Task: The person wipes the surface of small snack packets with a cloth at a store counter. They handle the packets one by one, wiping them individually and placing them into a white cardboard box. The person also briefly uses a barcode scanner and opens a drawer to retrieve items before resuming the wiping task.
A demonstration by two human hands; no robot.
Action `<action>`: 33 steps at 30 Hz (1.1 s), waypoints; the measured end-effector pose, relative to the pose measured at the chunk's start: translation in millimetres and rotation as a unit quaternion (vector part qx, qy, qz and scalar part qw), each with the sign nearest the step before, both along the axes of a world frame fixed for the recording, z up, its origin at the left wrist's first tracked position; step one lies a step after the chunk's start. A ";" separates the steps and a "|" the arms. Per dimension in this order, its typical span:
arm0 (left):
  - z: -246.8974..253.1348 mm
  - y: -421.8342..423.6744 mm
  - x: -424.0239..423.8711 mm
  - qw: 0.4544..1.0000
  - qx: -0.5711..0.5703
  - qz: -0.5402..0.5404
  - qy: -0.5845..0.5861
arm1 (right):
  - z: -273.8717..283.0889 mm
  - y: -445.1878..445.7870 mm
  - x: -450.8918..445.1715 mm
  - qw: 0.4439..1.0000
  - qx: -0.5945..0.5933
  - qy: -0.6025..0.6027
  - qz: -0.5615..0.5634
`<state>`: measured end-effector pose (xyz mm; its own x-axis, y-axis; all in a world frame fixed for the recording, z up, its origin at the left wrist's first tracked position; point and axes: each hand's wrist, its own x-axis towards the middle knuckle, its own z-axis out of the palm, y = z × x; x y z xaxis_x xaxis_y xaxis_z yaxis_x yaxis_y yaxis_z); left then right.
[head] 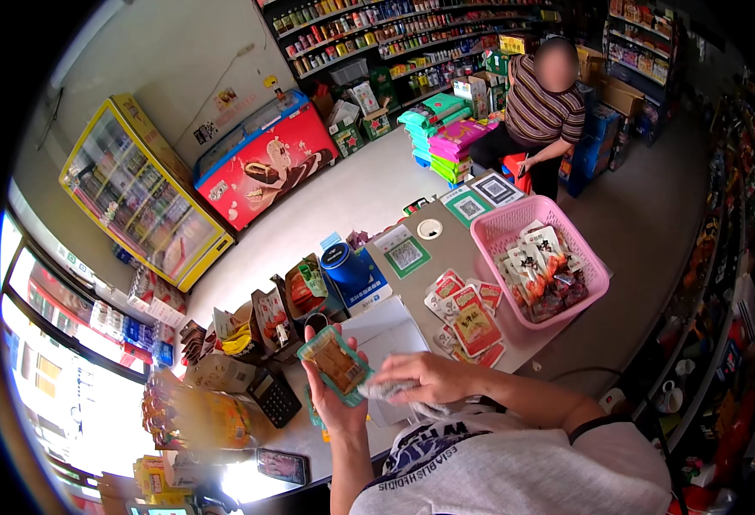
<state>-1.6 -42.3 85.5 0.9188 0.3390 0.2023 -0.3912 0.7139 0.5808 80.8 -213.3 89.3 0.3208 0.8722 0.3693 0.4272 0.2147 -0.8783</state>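
My left hand (342,412) holds a teal-edged snack packet (335,364) with a clear window that shows brown food inside. Bunched in my right hand (432,376) is a greyish-white cloth (393,388), close against the packet's lower right edge. Below both hands is an open white box (393,328) on the grey counter (438,257). Several red and white snack packets (474,318) lie in a loose pile right of the box. Beyond them stands a pink plastic basket (490,241) with white pouches (532,261) and dark wrapped pieces (557,290).
A calculator (274,396), a phone (282,466), a blue canister (345,267) and snack boxes (274,315) line the counter's left side. Printed code cards (406,255) lie along its far edge. A person (545,109) sits beyond, beside stacked bags (438,125). A chest freezer (268,161) stands across the floor.
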 end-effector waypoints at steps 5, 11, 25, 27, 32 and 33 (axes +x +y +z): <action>-3.4 -23.5 4.8 0.999 -0.011 0.014 0.049 | 14.1 27.2 5.0 0.947 0.097 -0.150 -0.266; -18.0 -24.8 4.7 0.994 -0.099 -0.015 0.047 | -8.6 45.9 -17.3 0.921 0.030 -0.298 -0.248; 10.7 -0.5 -7.3 0.997 -0.014 0.079 -0.005 | -9.5 -7.3 -7.7 0.994 -0.010 -0.078 -0.076; 4.9 1.8 -8.7 0.997 0.010 0.071 -0.008 | 3.0 1.1 -5.7 0.983 0.063 -0.073 -0.159; -27.7 -38.4 -11.9 0.985 -0.138 -0.046 0.088 | 5.3 45.1 -11.8 0.910 0.080 -0.259 -0.314; -27.3 -42.3 -9.6 0.984 -0.153 -0.032 0.086 | 0.3 49.3 -14.3 0.895 0.045 -0.308 -0.320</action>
